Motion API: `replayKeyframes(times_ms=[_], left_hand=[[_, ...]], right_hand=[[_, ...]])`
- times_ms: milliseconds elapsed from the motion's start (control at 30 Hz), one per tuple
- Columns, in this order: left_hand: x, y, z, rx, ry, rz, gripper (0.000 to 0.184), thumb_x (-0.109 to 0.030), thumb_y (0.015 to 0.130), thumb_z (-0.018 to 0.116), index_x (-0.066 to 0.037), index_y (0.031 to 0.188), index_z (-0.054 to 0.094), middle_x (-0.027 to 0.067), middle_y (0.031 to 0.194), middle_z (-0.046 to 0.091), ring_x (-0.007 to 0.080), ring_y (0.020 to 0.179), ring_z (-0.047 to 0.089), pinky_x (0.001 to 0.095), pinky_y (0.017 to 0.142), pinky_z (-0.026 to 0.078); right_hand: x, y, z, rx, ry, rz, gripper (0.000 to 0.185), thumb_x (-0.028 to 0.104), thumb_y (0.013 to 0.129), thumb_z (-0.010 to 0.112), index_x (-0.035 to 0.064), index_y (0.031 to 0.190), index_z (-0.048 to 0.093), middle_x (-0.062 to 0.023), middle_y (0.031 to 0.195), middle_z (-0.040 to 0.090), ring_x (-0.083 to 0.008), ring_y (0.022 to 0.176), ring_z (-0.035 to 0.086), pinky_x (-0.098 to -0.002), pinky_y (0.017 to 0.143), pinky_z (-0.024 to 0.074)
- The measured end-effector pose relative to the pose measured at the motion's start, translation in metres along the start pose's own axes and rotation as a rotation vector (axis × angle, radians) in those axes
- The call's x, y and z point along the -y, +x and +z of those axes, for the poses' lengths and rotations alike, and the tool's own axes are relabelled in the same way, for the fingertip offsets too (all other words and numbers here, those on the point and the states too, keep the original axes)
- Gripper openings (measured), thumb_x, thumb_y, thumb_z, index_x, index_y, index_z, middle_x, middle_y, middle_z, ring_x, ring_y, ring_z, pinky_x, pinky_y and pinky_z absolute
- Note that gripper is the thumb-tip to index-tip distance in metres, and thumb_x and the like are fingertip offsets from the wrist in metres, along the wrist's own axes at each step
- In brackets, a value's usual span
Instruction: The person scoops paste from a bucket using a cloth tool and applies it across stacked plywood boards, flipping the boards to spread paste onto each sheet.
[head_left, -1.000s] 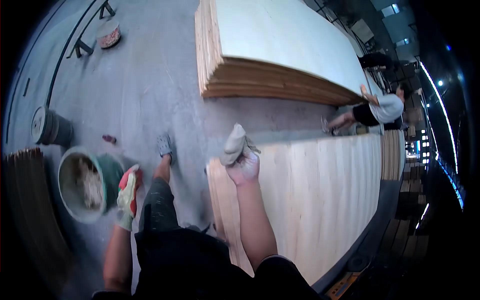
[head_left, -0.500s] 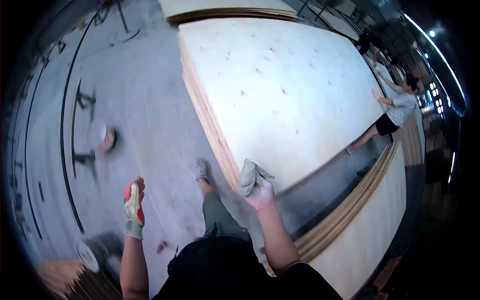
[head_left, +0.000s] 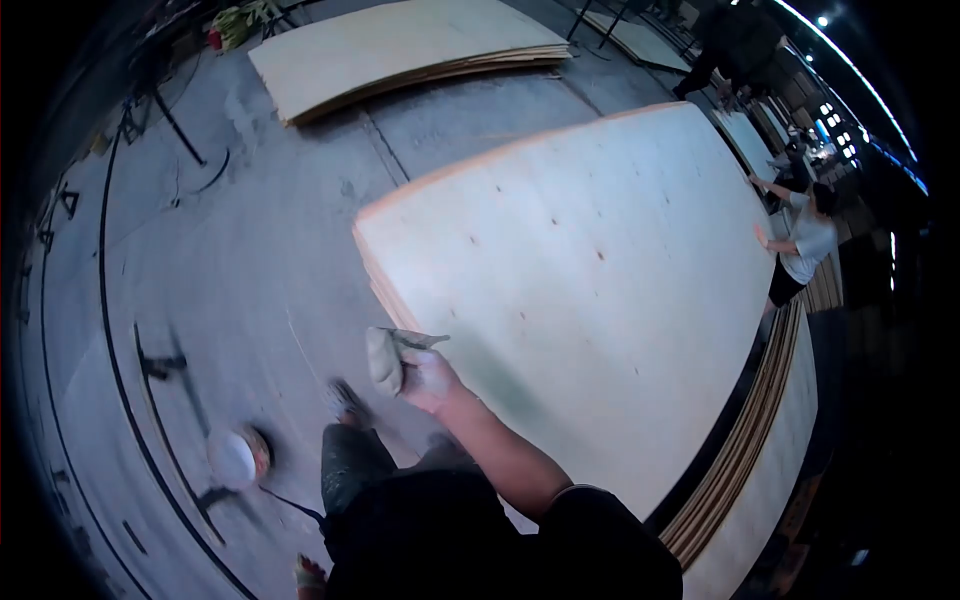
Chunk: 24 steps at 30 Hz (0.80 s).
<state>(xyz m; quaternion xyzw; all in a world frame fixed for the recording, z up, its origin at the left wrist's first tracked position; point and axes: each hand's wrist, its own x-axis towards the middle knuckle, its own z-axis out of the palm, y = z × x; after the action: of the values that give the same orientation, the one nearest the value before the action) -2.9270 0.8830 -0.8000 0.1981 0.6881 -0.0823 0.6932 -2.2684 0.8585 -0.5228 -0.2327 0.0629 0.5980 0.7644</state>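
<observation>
A grey-beige, folded, cloth-like piece (head_left: 384, 362) is held in my bare right hand (head_left: 428, 378), with its pointed end sticking out to the right. Whether it is a rag or a glove I cannot tell. White residue marks the palm and fingers. That hand is over the near left edge of a stack of large plywood sheets (head_left: 560, 290), whose pale top sheet has dark knots. At the bottom edge my left hand (head_left: 311, 574), in a red and cream work glove, shows only in part beside my body; its fingers cannot be made out.
Another plywood stack (head_left: 420, 50) lies beyond, and more sheets (head_left: 735, 455) lean at the right. A round bucket (head_left: 238, 458) and a metal bar on feet (head_left: 172, 440) stand on the floor at left. A co-worker (head_left: 808, 240) touches the stack's far right edge.
My view has turned and moved forward along the stack. The right hand, still gripping the grey piece, has shifted left in view. The gloved left hand has dropped to the bottom edge.
</observation>
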Motion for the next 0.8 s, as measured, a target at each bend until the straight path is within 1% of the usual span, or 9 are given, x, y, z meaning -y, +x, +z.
replayKeyframes(times_ms=[200,333,367,400,433,500,567,633,800], left_hand=[[-0.308,0.050,-0.058,-0.002,-0.161,0.015,0.054,-0.077,0.089,0.041,-0.032,0.116,0.053,-0.0041,0.103,0.052,0.0199,0.076,0.043,0.0381,0.063,0.039],[-0.694,0.102,-0.011,0.017,0.170,0.209,0.053,-0.078,0.087,0.045,-0.028,0.069,0.045,-0.0090,0.060,0.038,0.0139,0.056,0.038,0.0338,0.049,0.024],[-0.786,0.125,0.009,0.016,0.222,0.304,0.049,-0.076,0.086,0.048,-0.029,0.072,0.046,-0.0098,0.061,0.036,0.0130,0.055,0.035,0.0341,0.050,0.021],[-0.891,0.148,0.000,0.126,0.338,0.249,0.069,-0.076,0.091,0.030,-0.026,0.132,0.053,-0.0018,0.139,0.052,0.0190,0.131,0.042,0.0530,0.103,0.028],[-0.968,0.135,0.018,0.022,0.344,0.414,0.063,-0.073,0.091,0.041,-0.025,0.128,0.057,-0.0016,0.129,0.058,0.0189,0.122,0.049,0.0490,0.098,0.034],[-1.120,0.059,0.088,0.004,0.416,0.712,0.065,-0.068,0.092,0.050,-0.023,0.139,0.051,0.0005,0.138,0.053,0.0205,0.129,0.044,0.0464,0.104,0.027],[-1.236,0.050,0.134,0.110,0.542,0.835,0.075,-0.067,0.093,0.049,-0.022,0.153,0.040,0.0025,0.157,0.040,0.0221,0.145,0.032,0.0478,0.116,0.016],[-1.340,0.080,0.173,0.160,0.607,0.823,0.070,-0.065,0.097,0.037,-0.028,0.157,0.032,-0.0012,0.161,0.033,0.0237,0.149,0.027,0.0504,0.118,0.012],[-1.382,0.075,0.317,0.189,0.816,0.374,0.062,-0.066,0.093,0.047,-0.028,0.141,0.050,-0.0059,0.139,0.052,0.0163,0.121,0.049,0.0487,0.104,0.033]], right_hand=[[0.040,0.242,0.101,0.252,0.006,-0.090,0.030,0.016,0.101,0.049,0.0040,0.127,0.057,-0.0058,0.110,0.064,-0.0181,0.095,0.063,-0.0333,0.080,0.0518],[0.058,0.373,0.127,-0.031,0.130,-0.275,0.028,0.016,0.099,0.053,0.0022,0.123,0.059,-0.0059,0.108,0.064,-0.0188,0.095,0.063,-0.0339,0.080,0.0523],[0.058,0.395,0.117,0.103,0.071,-0.334,0.029,0.014,0.098,0.054,0.0020,0.123,0.059,-0.0059,0.107,0.065,-0.0190,0.096,0.064,-0.0345,0.082,0.0525],[0.053,0.416,0.106,0.233,0.004,-0.395,0.029,0.012,0.097,0.056,0.0018,0.124,0.059,-0.0060,0.106,0.066,-0.0191,0.097,0.064,-0.0351,0.084,0.0526],[0.037,0.434,0.096,-0.187,0.080,-0.448,0.030,0.010,0.095,0.058,0.0029,0.125,0.059,-0.0074,0.101,0.067,-0.0203,0.097,0.065,-0.0372,0.086,0.0526],[0.027,0.452,0.095,-0.797,-1.082,-0.999,0.022,0.008,0.092,0.060,-0.0031,0.111,0.066,-0.0152,0.111,0.066,-0.0236,0.099,0.065,-0.0354,0.083,0.0532],[0.033,0.472,0.081,-0.984,-0.171,-0.856,0.020,0.010,0.094,0.060,0.0041,0.112,0.068,-0.0099,0.103,0.069,-0.0220,0.095,0.067,-0.0387,0.083,0.0525],[0.010,0.477,-0.007,-1.450,-0.960,-0.962,0.024,0.003,0.089,0.059,-0.0016,0.111,0.067,-0.0116,0.115,0.066,-0.0210,0.104,0.063,-0.0367,0.082,0.0540],[0.100,0.446,0.054,-1.790,0.076,-1.147,0.020,0.008,0.087,0.063,-0.0043,0.102,0.068,-0.0067,0.096,0.071,-0.0204,0.089,0.069,-0.0357,0.072,0.0536]])
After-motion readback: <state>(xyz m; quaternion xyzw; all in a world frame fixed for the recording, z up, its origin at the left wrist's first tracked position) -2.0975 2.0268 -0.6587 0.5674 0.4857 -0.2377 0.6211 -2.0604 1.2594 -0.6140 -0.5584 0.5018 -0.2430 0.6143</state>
